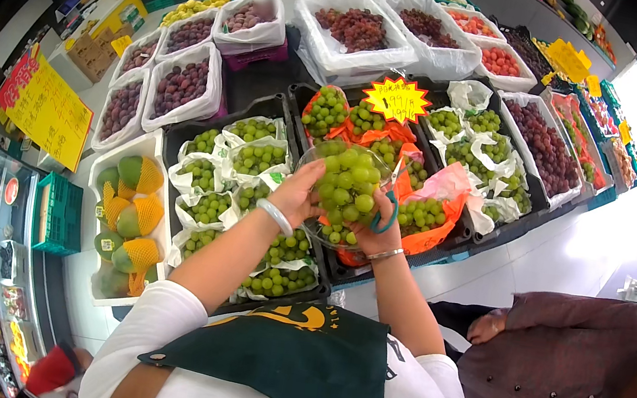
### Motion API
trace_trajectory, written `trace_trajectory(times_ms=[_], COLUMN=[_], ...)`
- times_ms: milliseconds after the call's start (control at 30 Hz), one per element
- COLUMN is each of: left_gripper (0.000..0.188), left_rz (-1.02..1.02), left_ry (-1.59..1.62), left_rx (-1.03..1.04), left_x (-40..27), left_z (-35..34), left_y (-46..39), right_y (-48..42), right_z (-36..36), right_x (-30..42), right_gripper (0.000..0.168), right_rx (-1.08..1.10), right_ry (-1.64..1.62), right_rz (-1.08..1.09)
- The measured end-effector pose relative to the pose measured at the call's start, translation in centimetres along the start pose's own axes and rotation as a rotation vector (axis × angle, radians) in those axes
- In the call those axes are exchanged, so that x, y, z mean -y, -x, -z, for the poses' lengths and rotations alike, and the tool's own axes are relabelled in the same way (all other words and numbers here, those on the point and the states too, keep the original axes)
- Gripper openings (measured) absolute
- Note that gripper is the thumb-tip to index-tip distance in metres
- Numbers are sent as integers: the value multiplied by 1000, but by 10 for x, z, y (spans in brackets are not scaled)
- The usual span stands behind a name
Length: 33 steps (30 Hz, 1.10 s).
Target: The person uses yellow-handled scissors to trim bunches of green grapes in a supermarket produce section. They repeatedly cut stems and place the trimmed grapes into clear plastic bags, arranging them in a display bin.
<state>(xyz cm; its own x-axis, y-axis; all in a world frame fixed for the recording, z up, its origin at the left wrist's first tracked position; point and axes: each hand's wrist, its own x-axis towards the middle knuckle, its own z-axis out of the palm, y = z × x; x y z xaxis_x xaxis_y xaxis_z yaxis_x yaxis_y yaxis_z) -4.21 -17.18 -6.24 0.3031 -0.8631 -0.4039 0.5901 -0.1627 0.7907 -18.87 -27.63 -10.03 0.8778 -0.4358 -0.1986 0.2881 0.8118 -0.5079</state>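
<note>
Over the crates, a bunch of green grapes (348,185) rests in a clear plastic container (309,155). My left hand (296,193) grips the container and bunch from the left side. On the right, my right hand (379,226) supports the bunch and also holds scissors with teal handles (388,212), their blades pointing up. Below and around lie more green grapes: bunches in white paper (260,157) in a black crate on the left, and bunches in orange wrapping (430,230) right beside my right hand. The undersides of the bunch and container are partly hidden.
A foam box of netted papayas (132,222) stands at left, boxes of plums (180,88) behind it. Red grapes (351,29) fill lined boxes at the back. A yellow price sign (396,100) stands among the grapes. A person in a dark brown shirt (551,366) is close at right.
</note>
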Motion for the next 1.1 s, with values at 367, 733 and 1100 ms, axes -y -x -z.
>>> trace_trajectory(times_ms=[367, 733, 1100], left_gripper=[64, 63, 57], left_rz=[80, 6, -66], left_ry=[681, 628, 454], left_rx=[171, 62, 41], left_x=[40, 33, 32], left_z=[14, 24, 36], left_y=[-33, -35, -33], right_y=[2, -17, 26], right_z=[-31, 32, -24], right_x=[-17, -14, 26], right_gripper=[55, 56, 52], right_rx=[-184, -273, 22], right_ry=[779, 1112, 1218], right_rz=[338, 331, -236])
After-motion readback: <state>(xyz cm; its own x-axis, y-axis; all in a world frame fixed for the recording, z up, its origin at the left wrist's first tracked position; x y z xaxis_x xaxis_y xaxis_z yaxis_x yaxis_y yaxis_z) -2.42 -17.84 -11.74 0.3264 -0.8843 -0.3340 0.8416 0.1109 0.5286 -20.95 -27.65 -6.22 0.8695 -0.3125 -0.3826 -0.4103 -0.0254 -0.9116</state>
